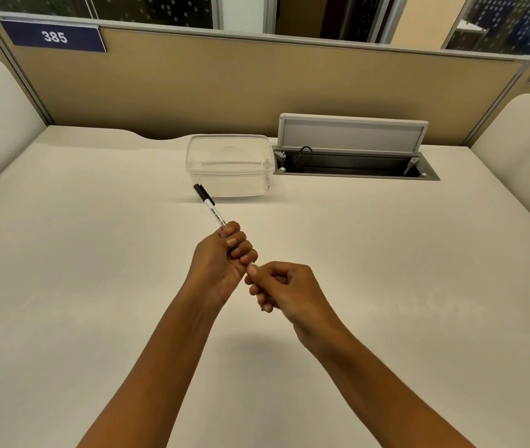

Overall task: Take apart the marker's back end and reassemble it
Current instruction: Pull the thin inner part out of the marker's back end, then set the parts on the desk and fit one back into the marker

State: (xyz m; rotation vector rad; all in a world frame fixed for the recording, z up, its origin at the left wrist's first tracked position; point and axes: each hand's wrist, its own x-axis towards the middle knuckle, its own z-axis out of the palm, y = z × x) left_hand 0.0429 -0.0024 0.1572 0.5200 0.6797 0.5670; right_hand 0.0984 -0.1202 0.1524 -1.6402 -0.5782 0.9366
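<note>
Currently both hands are raised over the middle of the table [95, 286], meeting almost knuckle to knuckle. My left hand [221, 253] is fisted around the white barrel of the marker [213, 213], so the marker sits in that fist and sticks out toward the far left. Its black cap [203, 194] points away from me and ends just in front of the near left corner of the clear plastic container [229, 164].

My right hand [284, 287] is curled shut just near and right of the left one, thumb tip pressed against the left fist where the marker's back end should be. That back end is hidden by the fingers. I cannot tell what the right hand pinches; only a small dark speck shows below its fingers.

Edges: the container stands far of the hands, its right side next to the open cable tray [354, 166] sunk into the table, whose lid [351, 134] is tilted up. A tan partition [257, 85] closes the far edge, carrying a blue plate marked 385 [53, 36]. Padded side panels rise at far left and far right. Bare table surface lies to the left, right and near side of both forearms.
</note>
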